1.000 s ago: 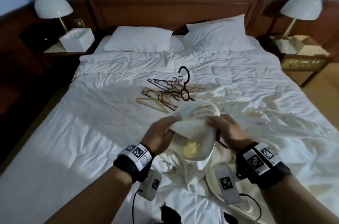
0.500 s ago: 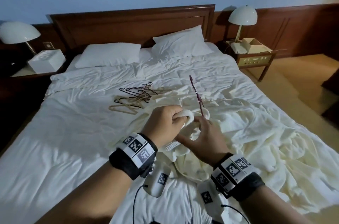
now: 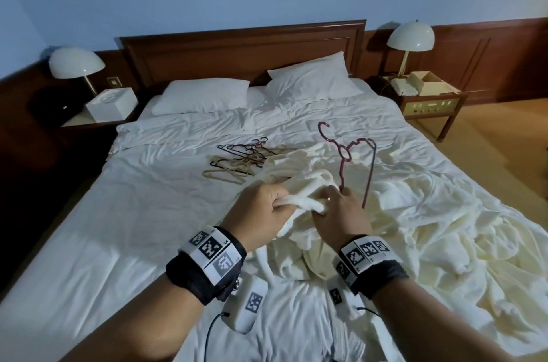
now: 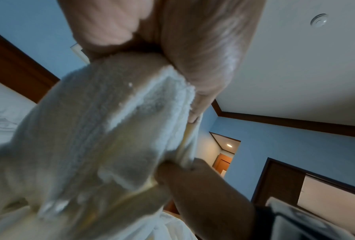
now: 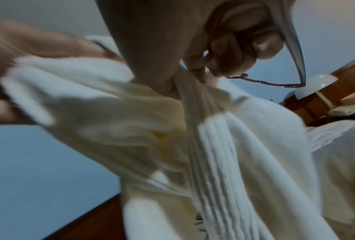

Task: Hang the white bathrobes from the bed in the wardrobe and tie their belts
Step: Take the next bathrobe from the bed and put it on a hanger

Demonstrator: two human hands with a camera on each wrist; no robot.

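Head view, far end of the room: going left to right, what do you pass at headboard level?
Left lamp → white box → left pillow → right pillow → right lamp → right nightstand.

**Three cameras at the foot of the bed**

The head view looks forward and down from the near end of the bed (image 3: pixel 118 213) toward the far headboard (image 3: pixel 243 53). Each wrist view sits very close beneath its hand, facing upward at ceiling and wall. All three share the white bathrobe (image 3: pixel 299 201) (image 4: pixel 94 129) (image 5: pixel 223 138); head and right wrist views also share the red hanger (image 3: pixel 344 154) (image 5: pixel 295 68).
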